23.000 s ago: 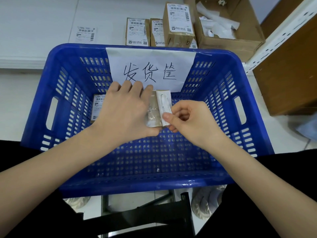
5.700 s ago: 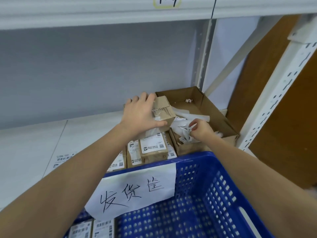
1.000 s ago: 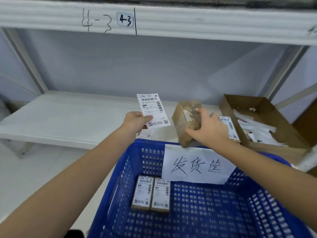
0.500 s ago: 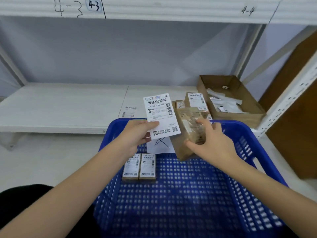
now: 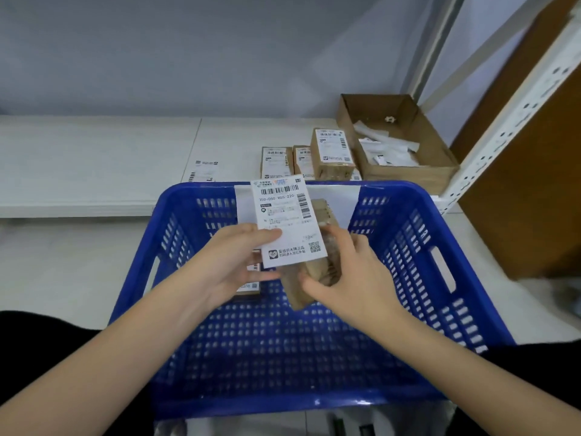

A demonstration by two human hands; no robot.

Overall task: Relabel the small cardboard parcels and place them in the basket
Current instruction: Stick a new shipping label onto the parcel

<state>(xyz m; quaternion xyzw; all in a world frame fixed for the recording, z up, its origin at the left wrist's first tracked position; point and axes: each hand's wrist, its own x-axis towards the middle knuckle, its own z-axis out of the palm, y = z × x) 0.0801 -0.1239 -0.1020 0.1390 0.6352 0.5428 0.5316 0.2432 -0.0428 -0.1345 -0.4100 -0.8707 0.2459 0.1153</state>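
My left hand (image 5: pixel 234 262) pinches a white shipping label (image 5: pixel 287 220) with barcodes, held upright over the blue plastic basket (image 5: pixel 418 256). My right hand (image 5: pixel 349 278) grips a small brown cardboard parcel (image 5: pixel 317 272), tilted, right behind and beside the label. The label overlaps the parcel's upper face. Labelled parcels (image 5: pixel 251 286) lie on the basket floor, mostly hidden under my left hand. Three more labelled parcels (image 5: pixel 331 152) stand on the white shelf behind the basket.
An open cardboard box (image 5: pixel 405 171) with peeled paper strips sits at the shelf's right end. A loose label sheet (image 5: pixel 204 171) lies on the shelf to the left. A white perforated shelf post (image 5: pixel 515 118) and a brown panel stand at the right.
Both hands have come down and closer over the basket. The label now overlaps the parcel instead of being held beside it. The view has tilted downward.
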